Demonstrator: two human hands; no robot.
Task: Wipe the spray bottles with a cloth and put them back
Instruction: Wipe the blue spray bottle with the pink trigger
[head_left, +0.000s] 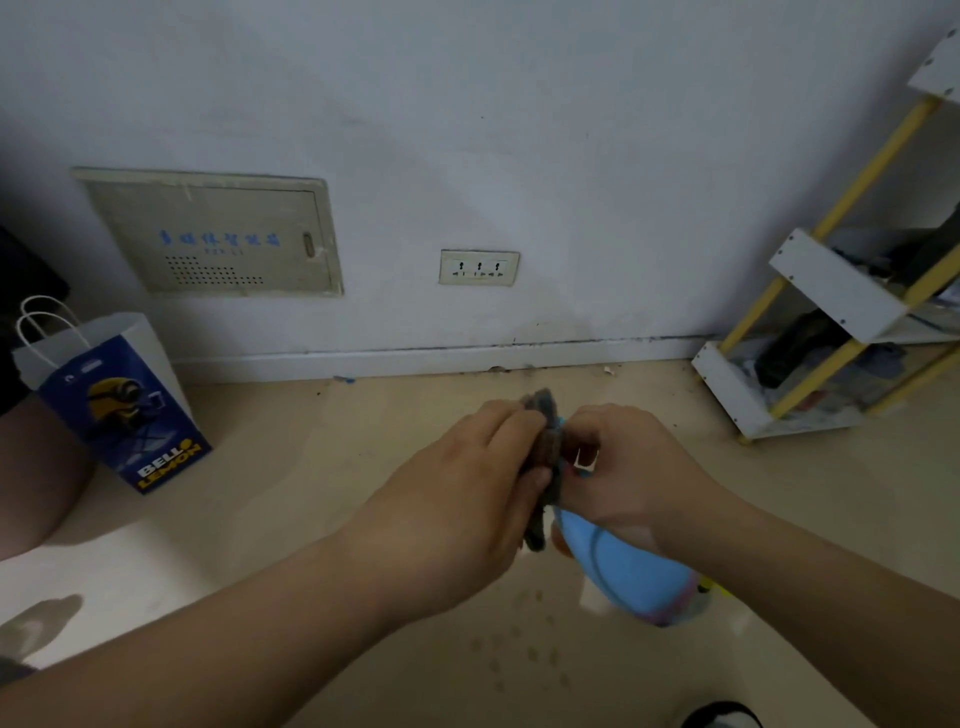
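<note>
- Finding: the right hand (631, 470) has its fingers (584, 422) curled round the neck of the blue spray bottle (628, 569). The bottle is tilted, head far and base near right, above the floor (311, 467) at centre. We cannot tell whether the base touches the floor.
- Finding: the left hand (462, 488) grasps the grey cloth (546, 451), pressing it against the bottle's head.
- Risk: the grasp is at the neck alone and the body is unsupported. In our judgement, sideways rubbing from the cloth could twist the bottle out of the right hand and drop it.
- Risk: the right fingers lie close to the trigger area, which the cloth hides. A squeeze while wiping could discharge liquid toward the wall socket (479, 267), which sits far and slightly left.
- Risk: small spots (524, 644) mark the floor near the bottle. We cannot tell whether they are wet. If so, the bottle may be leaking and the floor slippery.
- Risk: the cloth is bunched, so parts of the head may go unwiped.
- Note: the shelf rack (836, 291) at far right is cluttered. Putting the bottle back there could knock other items over.
</note>
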